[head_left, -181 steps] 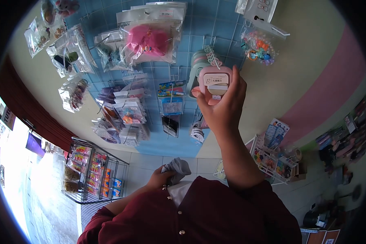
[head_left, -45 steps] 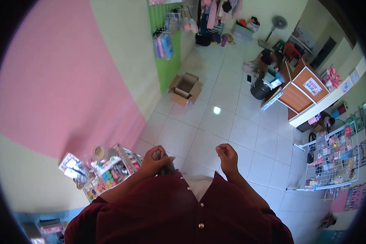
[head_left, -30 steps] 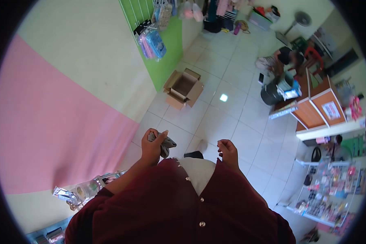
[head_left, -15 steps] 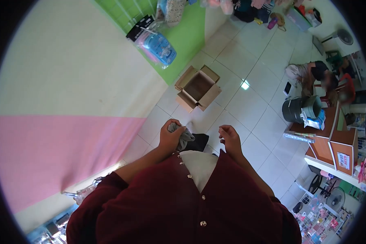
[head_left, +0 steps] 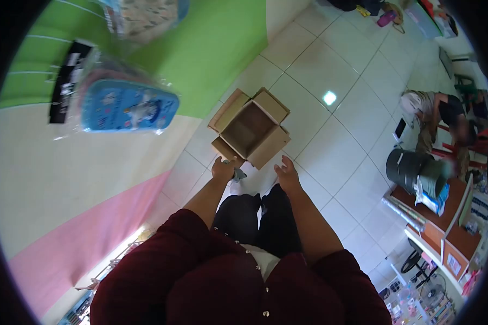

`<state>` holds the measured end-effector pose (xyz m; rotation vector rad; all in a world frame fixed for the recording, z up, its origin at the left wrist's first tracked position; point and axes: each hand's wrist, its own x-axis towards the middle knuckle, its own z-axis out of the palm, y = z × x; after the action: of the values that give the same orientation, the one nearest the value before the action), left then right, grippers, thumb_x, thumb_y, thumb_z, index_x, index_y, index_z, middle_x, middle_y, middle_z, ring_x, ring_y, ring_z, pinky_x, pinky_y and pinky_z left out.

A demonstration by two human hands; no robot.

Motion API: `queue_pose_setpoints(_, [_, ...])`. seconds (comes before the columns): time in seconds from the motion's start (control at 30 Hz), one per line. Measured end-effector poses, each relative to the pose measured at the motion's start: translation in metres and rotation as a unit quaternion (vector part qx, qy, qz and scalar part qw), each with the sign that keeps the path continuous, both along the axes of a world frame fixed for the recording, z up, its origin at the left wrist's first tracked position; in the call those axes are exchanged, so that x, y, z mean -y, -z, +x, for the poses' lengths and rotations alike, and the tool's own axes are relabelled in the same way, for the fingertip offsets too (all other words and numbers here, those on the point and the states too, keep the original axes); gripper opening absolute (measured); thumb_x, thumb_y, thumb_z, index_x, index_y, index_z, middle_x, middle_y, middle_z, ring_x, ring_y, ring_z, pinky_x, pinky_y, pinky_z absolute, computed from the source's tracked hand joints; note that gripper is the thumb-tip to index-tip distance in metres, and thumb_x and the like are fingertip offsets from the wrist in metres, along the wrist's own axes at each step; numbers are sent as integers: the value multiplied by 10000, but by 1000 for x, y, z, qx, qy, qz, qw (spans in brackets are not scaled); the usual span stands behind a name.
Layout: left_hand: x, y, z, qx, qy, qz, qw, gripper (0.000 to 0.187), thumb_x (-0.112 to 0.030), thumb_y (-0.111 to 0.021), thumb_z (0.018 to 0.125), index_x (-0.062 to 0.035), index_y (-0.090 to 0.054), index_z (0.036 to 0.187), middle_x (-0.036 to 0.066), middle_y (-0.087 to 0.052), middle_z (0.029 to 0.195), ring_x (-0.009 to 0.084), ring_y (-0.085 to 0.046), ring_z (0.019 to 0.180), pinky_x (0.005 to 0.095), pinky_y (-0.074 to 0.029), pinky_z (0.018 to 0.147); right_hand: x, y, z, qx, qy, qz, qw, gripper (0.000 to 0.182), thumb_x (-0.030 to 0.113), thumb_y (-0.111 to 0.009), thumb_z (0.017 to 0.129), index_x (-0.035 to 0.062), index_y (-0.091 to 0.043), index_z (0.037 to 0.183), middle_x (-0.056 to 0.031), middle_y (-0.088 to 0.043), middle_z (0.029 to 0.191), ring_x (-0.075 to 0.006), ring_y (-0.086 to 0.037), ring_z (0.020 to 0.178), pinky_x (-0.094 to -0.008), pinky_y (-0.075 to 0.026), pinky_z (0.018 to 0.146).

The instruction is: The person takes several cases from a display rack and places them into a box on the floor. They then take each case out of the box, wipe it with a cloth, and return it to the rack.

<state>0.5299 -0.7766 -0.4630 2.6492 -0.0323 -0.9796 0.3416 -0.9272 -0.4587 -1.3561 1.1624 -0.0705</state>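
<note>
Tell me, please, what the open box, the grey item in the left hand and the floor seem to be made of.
Open box: most likely cardboard, matt brown; it has creased, folding flaps.
Grey item: probably soft fabric, dull; it looks crumpled in the left hand, fibre unclear.
Floor: apparently glazed tile, glossy; straight joints and a bright reflection show.

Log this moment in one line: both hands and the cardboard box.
left hand: holding grey cloth | right hand: open, no object visible | cardboard box: open, empty, on tiled floor beyond the hands
</note>
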Motion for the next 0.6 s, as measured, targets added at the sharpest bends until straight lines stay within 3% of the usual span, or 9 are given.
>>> queue_pose_setpoints(0.1, [22,57,8,-20,9,56,998,860,-562,-680,739,36,-458,1315,255,-569,1221,359,-567,1132,394,-459,955,38,65,23,-47,-124,-87,987,681,253,-653,848,20,-322,1395,-217,-392,1403,-375,-417,1278,-428,-352,1055])
queue_pose_setpoints(0.17, [30,86,22,-63,-8,55,996,819,-562,-655,754,60,-501,1264,263,-583,1191,360,-585,1104,390,-475,934,57,99,40,-59,-178,-247,951,764,273,-681,815,-2,-282,1406,-227,-307,1454,-418,-302,1337,-444,-293,1093])
queue_pose_setpoints(0.23, [29,126,30,-138,57,92,984,779,-568,-638,762,71,-546,1199,272,-597,1154,357,-598,1082,390,-491,907,71,108,59,-54,-175,-239,954,803,291,-689,800,-22,-265,1406,-224,-264,1475,-418,-235,1360,-445,-255,1114])
queue_pose_setpoints(0.27, [29,138,32,-162,78,104,978,768,-570,-632,765,75,-561,1177,275,-602,1142,356,-603,1074,391,-497,899,77,116,66,-115,-211,-234,942,847,326,-690,794,-9,-236,1426,-228,-229,1486,-409,-216,1373,-456,-259,1112])
queue_pose_setpoints(0.3, [30,141,27,-107,98,85,986,705,-541,-622,777,73,-589,1122,272,-615,1110,360,-610,1056,397,-502,886,81,123,73,-175,-245,-229,926,892,362,-692,788,5,-206,1445,-231,-195,1497,-399,-196,1386,-467,-263,1111])
queue_pose_setpoints(0.33, [31,143,26,-50,119,67,989,646,-513,-612,789,70,-618,1067,270,-628,1078,363,-617,1037,404,-507,873,83,128,79,-173,-247,-230,925,892,362,-692,788,5,-206,1445,-231,-195,1497,-399,-196,1386,-467,-263,1111])
queue_pose_setpoints(0.47, [24,151,19,-75,86,106,988,546,-455,-619,782,10,-642,1067,236,-638,1094,363,-609,1056,407,-501,886,87,142,78,-170,-260,-182,933,821,376,-712,765,-5,-339,1390,-244,-375,1401,-380,-352,1311,-441,-322,1077])
queue_pose_setpoints(0.53, [25,125,17,-43,72,75,994,525,-430,-622,767,8,-646,1054,236,-641,1077,363,-618,1032,412,-510,866,89,133,71,-128,-259,-182,940,783,377,-717,759,-5,-393,1361,-243,-443,1356,-372,-408,1276,-427,-347,1061])
queue_pose_setpoints(0.6, [21,83,14,-30,70,26,997,470,-395,-608,761,0,-656,1010,251,-645,1031,384,-620,998,427,-504,864,82,105,60,-114,-177,-217,953,697,360,-720,771,-36,-476,1289,-231,-567,1212,-359,-531,1148,-404,-402,1011])
